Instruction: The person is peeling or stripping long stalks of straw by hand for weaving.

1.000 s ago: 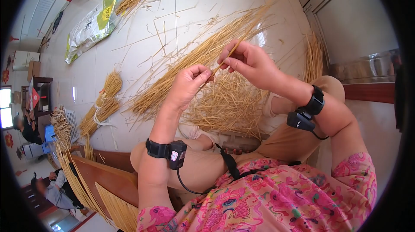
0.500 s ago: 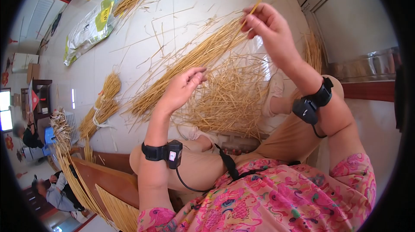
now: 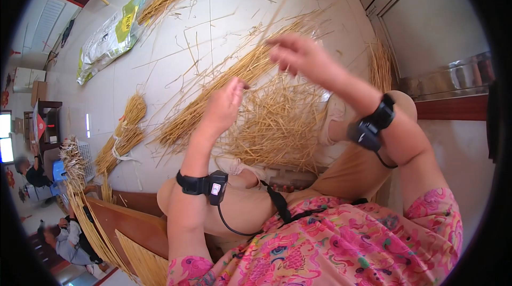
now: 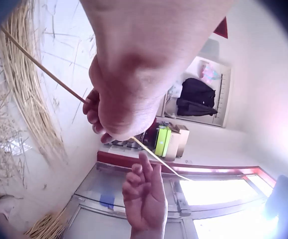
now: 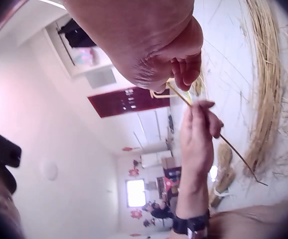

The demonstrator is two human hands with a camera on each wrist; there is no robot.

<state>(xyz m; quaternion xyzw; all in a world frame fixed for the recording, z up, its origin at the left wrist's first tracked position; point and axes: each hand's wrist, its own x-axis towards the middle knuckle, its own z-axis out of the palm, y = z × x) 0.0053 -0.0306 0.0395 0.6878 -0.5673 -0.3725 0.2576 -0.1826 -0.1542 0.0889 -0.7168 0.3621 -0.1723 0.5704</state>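
Note:
A thin straw stalk (image 4: 44, 68) passes through the fingers of my left hand (image 3: 226, 105), which pinches it. In the right wrist view the same stalk (image 5: 239, 155) slants past the left hand and ends in a bent tip. My right hand (image 3: 301, 57), blurred in the head view, is raised right of and beyond the left one. Its fingers are loosely bent, and in the left wrist view the right hand (image 4: 145, 196) is apart from the stalk. Below the hands lie a long loose bundle of straw (image 3: 208, 94) and a heap of short straw pieces (image 3: 280, 126).
A tied straw bundle (image 3: 125, 126) lies at the left, with a white and green bag (image 3: 112, 33) beyond it. More straw (image 3: 380, 67) leans by the metal door (image 3: 440, 35) on the right. A brown wooden board (image 3: 133, 222) stands beside my left leg. People sit at far left.
My right hand slid up along the stalk away from the left, let go of it, and moved back leftward. The left hand rose slightly and keeps its hold on the stalk.

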